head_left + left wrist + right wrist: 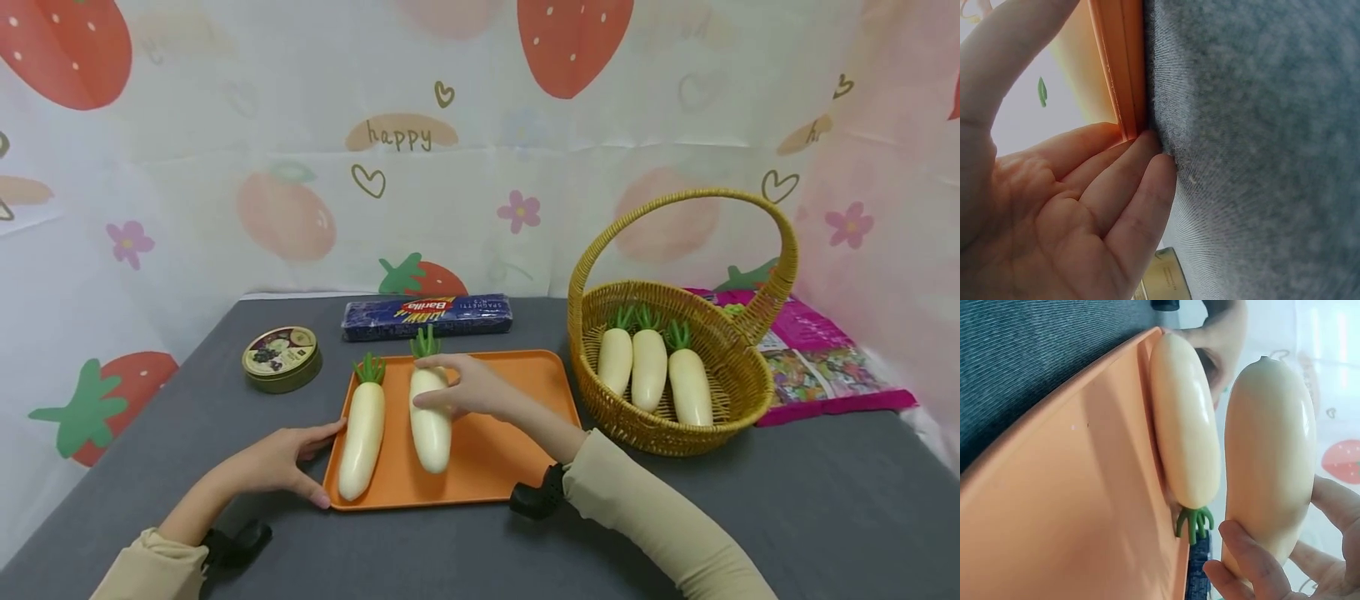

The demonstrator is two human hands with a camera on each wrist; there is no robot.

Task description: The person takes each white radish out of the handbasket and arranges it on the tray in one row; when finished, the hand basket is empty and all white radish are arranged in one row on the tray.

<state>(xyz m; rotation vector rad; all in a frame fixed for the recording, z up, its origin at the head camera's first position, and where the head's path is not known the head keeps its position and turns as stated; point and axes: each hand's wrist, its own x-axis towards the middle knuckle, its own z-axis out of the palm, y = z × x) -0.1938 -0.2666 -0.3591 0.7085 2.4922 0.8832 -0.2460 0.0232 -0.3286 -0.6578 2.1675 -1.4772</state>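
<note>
My right hand (467, 388) grips a white radish (1269, 444) around its upper part, below the green leaves, with thumb and fingers on opposite sides. In the right wrist view this radish is raised above the orange tray (517, 467). A second white radish (363, 442) lies along the tray's left side, leaves toward the back. My left hand (279, 463) rests at the tray's left edge, its thumb by the front corner. In the left wrist view, its extended fingertips (1161, 172) meet the tray's outer wall.
At the right stands a wicker basket (678, 440) with a tall handle, holding three more radishes (649, 371). A pink printed bag (832, 367) lies behind it. Behind the tray is a blue spaghetti pack (427, 318), and a round tin (282, 360) sits at the left.
</note>
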